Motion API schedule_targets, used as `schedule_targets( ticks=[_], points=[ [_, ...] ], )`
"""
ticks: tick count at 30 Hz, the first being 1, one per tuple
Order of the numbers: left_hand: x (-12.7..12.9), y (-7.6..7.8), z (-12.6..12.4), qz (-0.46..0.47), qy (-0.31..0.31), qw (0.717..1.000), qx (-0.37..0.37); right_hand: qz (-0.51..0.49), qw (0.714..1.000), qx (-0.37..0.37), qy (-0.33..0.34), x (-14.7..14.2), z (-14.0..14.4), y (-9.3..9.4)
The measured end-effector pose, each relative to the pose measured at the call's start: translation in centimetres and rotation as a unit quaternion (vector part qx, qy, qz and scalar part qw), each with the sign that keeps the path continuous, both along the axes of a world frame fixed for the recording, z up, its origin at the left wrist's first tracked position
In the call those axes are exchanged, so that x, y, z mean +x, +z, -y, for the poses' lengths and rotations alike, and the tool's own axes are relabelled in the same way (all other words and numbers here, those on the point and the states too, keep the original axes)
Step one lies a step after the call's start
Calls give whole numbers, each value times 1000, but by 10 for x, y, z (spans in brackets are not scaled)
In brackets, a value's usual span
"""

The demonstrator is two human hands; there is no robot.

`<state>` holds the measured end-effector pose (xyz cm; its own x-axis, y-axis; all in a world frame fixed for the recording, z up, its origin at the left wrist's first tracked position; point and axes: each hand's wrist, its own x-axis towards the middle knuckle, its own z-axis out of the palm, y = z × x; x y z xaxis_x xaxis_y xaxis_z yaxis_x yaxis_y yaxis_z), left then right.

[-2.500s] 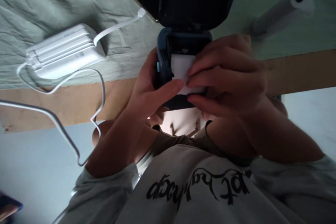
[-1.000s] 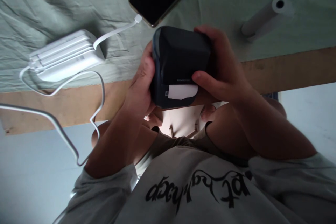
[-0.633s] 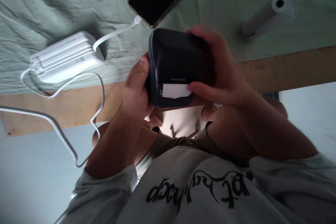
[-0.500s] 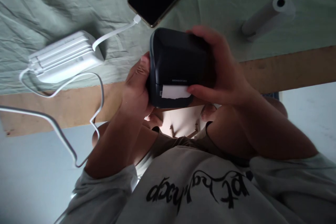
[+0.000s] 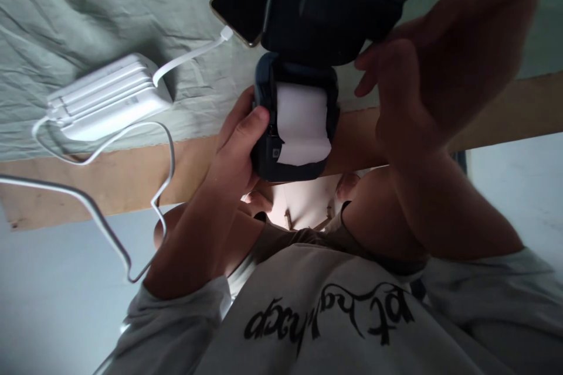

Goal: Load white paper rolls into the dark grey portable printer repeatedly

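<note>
- The small dark printer (image 5: 295,129) is the landmark here; it sits in the air just over the wooden table edge (image 5: 88,179), close to the person's chest.
- The left hand (image 5: 237,146) is clamped on the printer's left side, thumb wrapped over the front edge and fingers hidden behind the body.
- The printer's lid (image 5: 334,6) stands swung open above the body, so the paper bay shows.
- A white paper roll (image 5: 303,123) already lies seated inside the bay, and its loose end hangs down over the front lip of the printer.
- The right hand (image 5: 435,76) is just right of the printer, blurred, with fingers spread apart and nothing held; its fingertips (image 5: 367,64) are near the lower rim of the lid, and I cannot tell whether they touch it.
- Judging from this, the loading looks done: 1 roll is in and its end is fed out. What is left, by the look of it, is shutting the lid.
- Above and left of the printer lies a dark phone (image 5: 240,0), partly behind the lid, on the green cloth (image 5: 88,17).
- A white cable (image 5: 189,55) runs from the phone to a white power bank (image 5: 105,102), well left of the printer.
</note>
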<state>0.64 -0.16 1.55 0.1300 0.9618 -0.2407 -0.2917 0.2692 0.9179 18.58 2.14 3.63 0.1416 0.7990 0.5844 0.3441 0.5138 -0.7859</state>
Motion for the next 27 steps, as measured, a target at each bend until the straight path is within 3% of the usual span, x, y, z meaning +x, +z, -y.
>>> schedule_targets(
  ticks=[3,7,11,14,19,21,24,27],
  points=[
    [-2,-5,0,18,-7,999,30,158,987,18,8,1,0,-3],
    [-7,-2,-1,-44,-50,996,50,363,931,-41,10,1,8,3],
    [-8,4,-2,-71,-76,993,49,468,879,-88,16,0,15,13],
    [-8,5,-2,-78,-95,991,48,483,870,-95,33,2,16,15],
    [-6,5,3,-67,-68,994,50,406,901,-131,73,8,16,23],
    [-4,4,4,-59,-56,996,43,340,922,-140,120,14,17,27],
    [-3,1,3,-32,-33,998,39,133,965,-122,191,24,14,25],
    [-3,-4,0,17,-7,1000,4,-59,980,-109,153,32,3,7]
  ],
)
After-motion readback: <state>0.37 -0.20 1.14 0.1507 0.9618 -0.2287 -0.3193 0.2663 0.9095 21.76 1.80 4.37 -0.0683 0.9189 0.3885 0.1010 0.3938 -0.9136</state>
